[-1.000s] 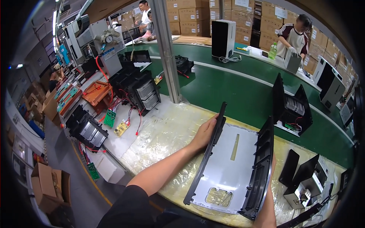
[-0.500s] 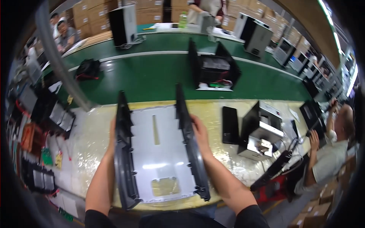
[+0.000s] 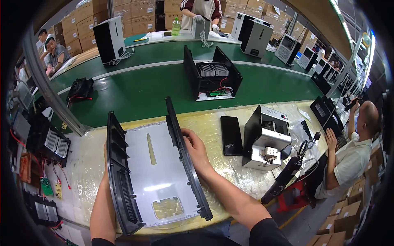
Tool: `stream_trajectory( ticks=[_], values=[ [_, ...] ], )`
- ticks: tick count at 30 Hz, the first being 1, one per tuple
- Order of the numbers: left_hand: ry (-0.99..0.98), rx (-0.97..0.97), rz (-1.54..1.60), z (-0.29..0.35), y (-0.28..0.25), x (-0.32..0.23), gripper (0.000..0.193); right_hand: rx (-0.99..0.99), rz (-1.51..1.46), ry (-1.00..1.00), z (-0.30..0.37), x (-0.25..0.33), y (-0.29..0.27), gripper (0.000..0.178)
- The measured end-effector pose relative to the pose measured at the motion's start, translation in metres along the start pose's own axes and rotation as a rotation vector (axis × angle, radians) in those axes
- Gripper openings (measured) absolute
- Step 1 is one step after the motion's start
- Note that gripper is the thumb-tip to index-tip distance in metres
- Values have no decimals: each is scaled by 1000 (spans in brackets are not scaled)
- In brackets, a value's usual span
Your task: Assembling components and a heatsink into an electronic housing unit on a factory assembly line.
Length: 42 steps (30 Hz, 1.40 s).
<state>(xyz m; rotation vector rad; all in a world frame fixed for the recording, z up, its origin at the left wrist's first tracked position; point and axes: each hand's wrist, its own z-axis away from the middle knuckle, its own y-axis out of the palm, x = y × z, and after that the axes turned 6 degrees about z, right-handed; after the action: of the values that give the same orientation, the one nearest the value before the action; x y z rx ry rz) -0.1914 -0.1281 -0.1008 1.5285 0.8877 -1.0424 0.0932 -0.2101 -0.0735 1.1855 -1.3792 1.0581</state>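
The black-walled shell [image 3: 158, 178] is between your forearms, above the near part of the film-covered bench [image 3: 86, 164]; whether its underside touches the film cannot be told. Your right hand [image 3: 196, 148] bears on the outer right wall, its fingers curled and partly closed on it. Your left hand [image 3: 104, 162] is mostly hidden behind the left wall; you cannot tell how far its fingers close.

Caution: uneven grip pressure may tip or twist the shell, because the two tall walls flank a thin white panel with two cutouts. Squeezing the walls inward may strain the small clips along their inner edges.

A swing to the right may strike the black slab [image 3: 231, 136], lying near your right hand, or the boxy metal device [image 3: 269, 137] just beyond it. The far wall ends stand highest; excess forward reach may bring them against the open unit [image 3: 213, 76] on the green conveyor [image 3: 135, 92].
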Motion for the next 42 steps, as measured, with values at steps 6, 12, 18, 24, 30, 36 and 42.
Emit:
stream_trajectory(
  ticks=[6,12,18,24,30,36,42],
  values=[
    [-8,-64,44,13,-5,4,49,-7,13,-26,-3,-3,-2,33],
    [-25,-123,86,10,1,-3,51,8,32,-20,-3,-5,-7,34],
    [-42,-160,74,10,6,-4,48,6,40,-8,-2,-4,-8,34],
    [-44,-91,53,18,10,-10,36,-9,34,11,-1,0,-10,33],
    [39,-69,-44,18,9,-8,36,-8,18,22,-1,0,-12,32],
    [119,-49,-140,14,7,-3,35,-14,20,44,0,1,-14,32],
    [200,-31,-238,13,2,-2,35,-3,28,58,1,6,-13,33]
  ],
)
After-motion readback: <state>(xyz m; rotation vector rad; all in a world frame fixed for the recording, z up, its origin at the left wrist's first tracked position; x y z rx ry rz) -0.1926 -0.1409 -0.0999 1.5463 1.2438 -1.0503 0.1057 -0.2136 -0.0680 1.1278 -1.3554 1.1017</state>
